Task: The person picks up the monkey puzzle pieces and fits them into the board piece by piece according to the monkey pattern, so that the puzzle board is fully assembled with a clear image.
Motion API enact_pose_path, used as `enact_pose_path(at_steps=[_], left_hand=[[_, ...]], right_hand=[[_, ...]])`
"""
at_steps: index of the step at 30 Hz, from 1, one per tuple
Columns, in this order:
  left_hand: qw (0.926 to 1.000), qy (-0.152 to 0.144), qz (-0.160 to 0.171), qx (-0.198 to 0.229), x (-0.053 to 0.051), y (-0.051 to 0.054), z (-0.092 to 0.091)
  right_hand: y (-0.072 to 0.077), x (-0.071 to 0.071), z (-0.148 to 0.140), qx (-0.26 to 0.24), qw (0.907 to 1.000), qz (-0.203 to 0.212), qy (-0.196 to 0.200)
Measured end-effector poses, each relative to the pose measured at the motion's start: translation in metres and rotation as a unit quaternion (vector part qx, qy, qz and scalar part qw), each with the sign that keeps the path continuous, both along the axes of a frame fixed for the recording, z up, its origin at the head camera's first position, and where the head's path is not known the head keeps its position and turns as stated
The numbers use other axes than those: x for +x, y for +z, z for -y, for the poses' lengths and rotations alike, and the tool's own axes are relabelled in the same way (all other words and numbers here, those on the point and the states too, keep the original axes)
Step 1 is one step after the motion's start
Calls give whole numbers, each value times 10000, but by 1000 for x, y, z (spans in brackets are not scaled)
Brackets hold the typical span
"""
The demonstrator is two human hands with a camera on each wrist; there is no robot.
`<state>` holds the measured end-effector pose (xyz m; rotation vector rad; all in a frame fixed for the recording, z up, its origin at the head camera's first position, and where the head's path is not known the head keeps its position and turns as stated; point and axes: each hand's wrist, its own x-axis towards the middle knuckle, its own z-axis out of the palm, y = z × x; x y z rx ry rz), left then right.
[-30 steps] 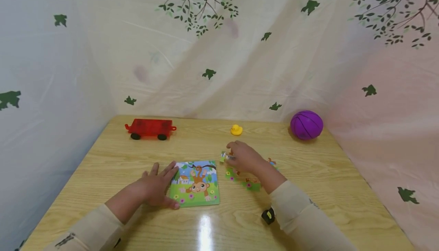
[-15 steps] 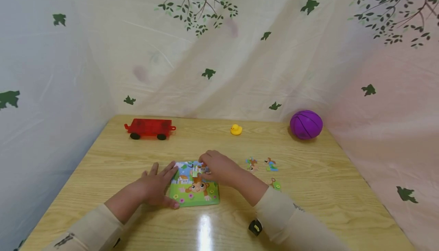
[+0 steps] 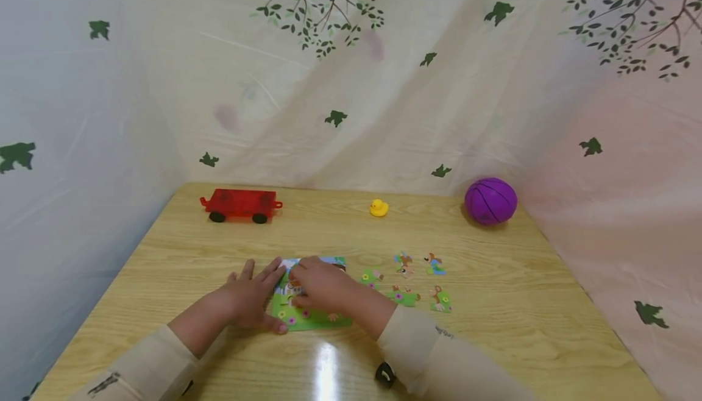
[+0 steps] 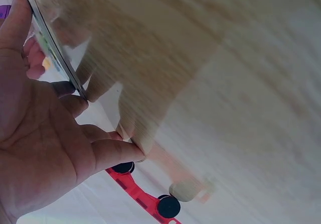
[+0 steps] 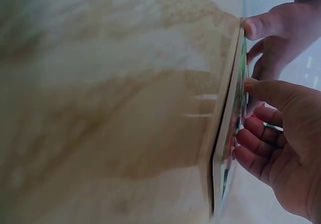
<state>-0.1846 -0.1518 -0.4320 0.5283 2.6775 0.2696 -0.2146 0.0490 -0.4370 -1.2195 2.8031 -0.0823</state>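
Observation:
A square puzzle board with a monkey picture lies flat on the table. My left hand rests along its left edge with fingers spread; in the left wrist view the thumb and fingertips touch the board's side. Over the board's left half, my right hand pinches a puzzle piece between thumb and fingers, low against the picture. In the right wrist view the right hand meets the board's surface, its fingers curled; the piece itself is mostly hidden there.
Several loose puzzle pieces lie right of the board. Along the back of the table stand a red toy wagon, a yellow rubber duck and a purple ball. A printed cloth hangs behind.
My right hand has carried the puzzle piece leftward from among the loose pieces onto the board's left part. The left hand has stayed in place.

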Motion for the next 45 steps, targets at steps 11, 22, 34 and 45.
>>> enact_pose_path(at_steps=[11, 22, 34, 45], left_hand=[[10000, -49, -67, -46, -1, 0, 1], [10000, -48, -52, -25, -1, 0, 0], [9998, -98, -138, 53, 1, 4, 0], [9999, -89, -111, -30, 0, -2, 1]], right_hand=[[-5, -3, 4, 183, 9987, -338, 328], [-1, 1, 3, 433, 9960, -602, 508], [2, 8, 8, 1509, 9761, -1236, 955], [7, 32, 19, 2375, 9608, -1364, 437]])
